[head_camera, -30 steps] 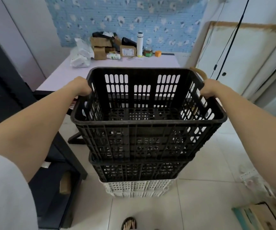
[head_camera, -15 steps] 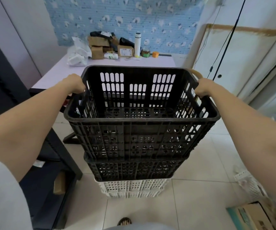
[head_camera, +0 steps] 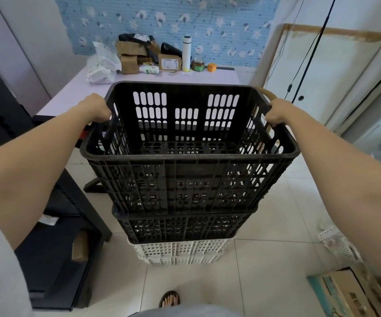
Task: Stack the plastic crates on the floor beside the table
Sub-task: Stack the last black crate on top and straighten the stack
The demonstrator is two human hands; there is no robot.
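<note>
Tiled floor [head_camera: 265, 248] seen from above, pale bench [head_camera: 75, 88] at far side, cluttered with boxes [head_camera: 128, 56] and white bottle [head_camera: 186, 53]. Stack of three crates placed on floor beside bench: white crate [head_camera: 180, 252] at bottom, black crate [head_camera: 180, 227] nested above, top black crate [head_camera: 185, 179] seated in it. Top crate rim gripped at left side by left hand [head_camera: 95, 108], fingers curled under; right side gripped by right hand [head_camera: 278, 110]. Sandalled foot [head_camera: 169, 299] seen at bottom edge.
</note>
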